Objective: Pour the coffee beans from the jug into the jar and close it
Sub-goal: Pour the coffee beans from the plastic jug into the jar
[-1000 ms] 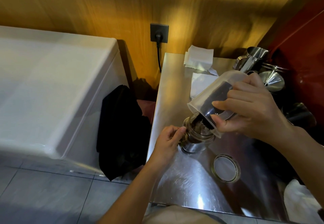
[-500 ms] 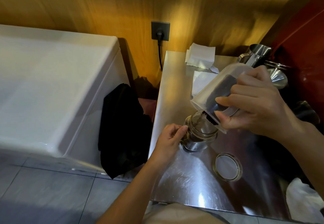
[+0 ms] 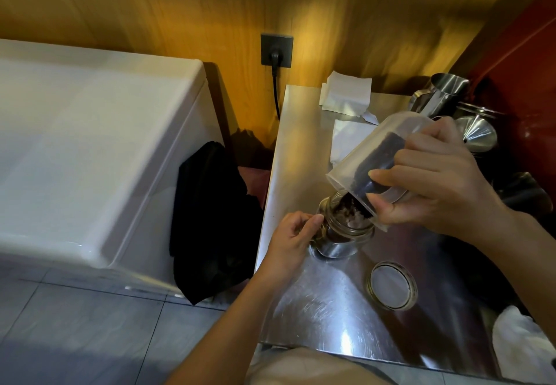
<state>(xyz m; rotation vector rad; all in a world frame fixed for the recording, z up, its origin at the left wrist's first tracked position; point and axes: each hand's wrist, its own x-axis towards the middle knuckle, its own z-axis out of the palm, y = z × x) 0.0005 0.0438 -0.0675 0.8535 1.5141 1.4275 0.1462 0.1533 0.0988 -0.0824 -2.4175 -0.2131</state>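
Jug: the clear plastic jug (image 3: pixel 370 156) is tipped steeply, mouth down and to the left, its lip right over the jar's opening.
Coffee beans: dark coffee beans (image 3: pixel 379 164) lie along the jug's lower wall and spill from the lip into the jar.
Jar: the glass jar (image 3: pixel 343 231) stands upright on the desk, near its left edge, partly filled with beans (the mouth is open, no lid on it).
Right hand: the right hand (image 3: pixel 436 180) has its grip clamped on the jug, fingers curled over the upper side and thumb pressed near the rim.
Left hand: the left hand (image 3: pixel 291 237) steadies the jar from the left, grip closed on its side with the thumb tip against the glass just below the neck.
Lid: the round lid (image 3: pixel 392 285) lies flat on the desk, near the jar to its front right, apart from it.
Desk: the steel desk (image 3: pixel 316 309) is shiny and scratched.
Writing: none can be read on jug, jar or lid; the jug may carry faint markings, but the view is too blurred to tell.
Behind: white paper sheets (image 3: pixel 346 95) lie at the back edge; a steel pitcher (image 3: pixel 442 92) and a metal funnel (image 3: pixel 478 134) stand to the back right.
Wall: a socket (image 3: pixel 276 50) with a black plug sits on the wood panel.
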